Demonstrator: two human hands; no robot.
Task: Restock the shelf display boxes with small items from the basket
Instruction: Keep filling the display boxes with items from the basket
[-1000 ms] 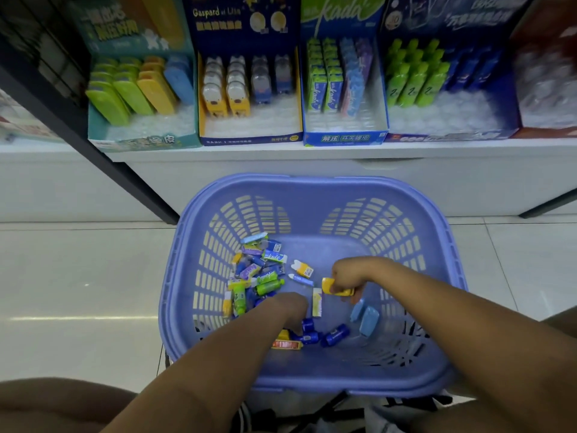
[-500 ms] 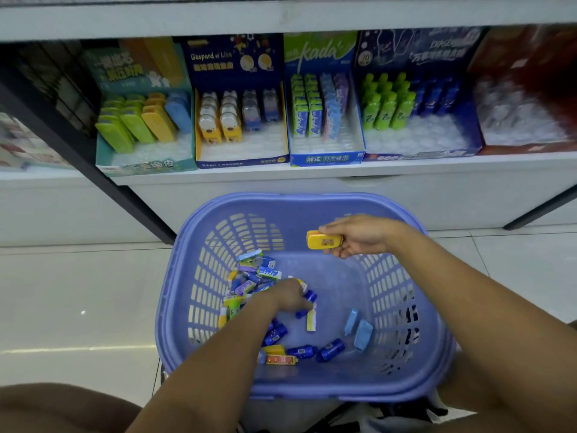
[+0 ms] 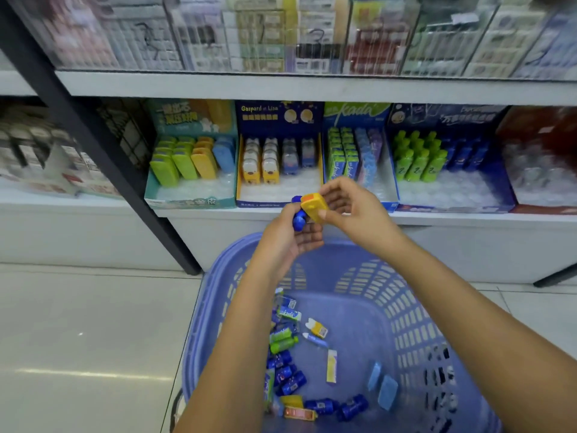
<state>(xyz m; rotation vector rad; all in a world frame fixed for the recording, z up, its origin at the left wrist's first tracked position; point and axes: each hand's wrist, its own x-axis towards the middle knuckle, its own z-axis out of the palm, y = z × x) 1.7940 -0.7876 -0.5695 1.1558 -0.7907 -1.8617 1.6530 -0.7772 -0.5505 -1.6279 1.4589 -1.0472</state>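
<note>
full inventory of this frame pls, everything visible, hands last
basket: one, lilac, on the floor below the shelf
loose items: many, mostly blue, green and yellow, basket bottom, left side
flat pieces: two, light blue, basket bottom, right side
shelf post: one, black, left
teal box: one, lower shelf; green, yellow and blue cases
navy box: one, next right; yellow and blue-grey items
kada box: one, blue with green header, next right
dark blue box: one, next right; green and blue bottles
red box: one, far right, contents blurred
upper shelf goods: many, blurred
yellow case: one, above the basket
blue item: at least one, beside it
left hand: fingers hold blue item
right hand: fingers pinch yellow case
</note>
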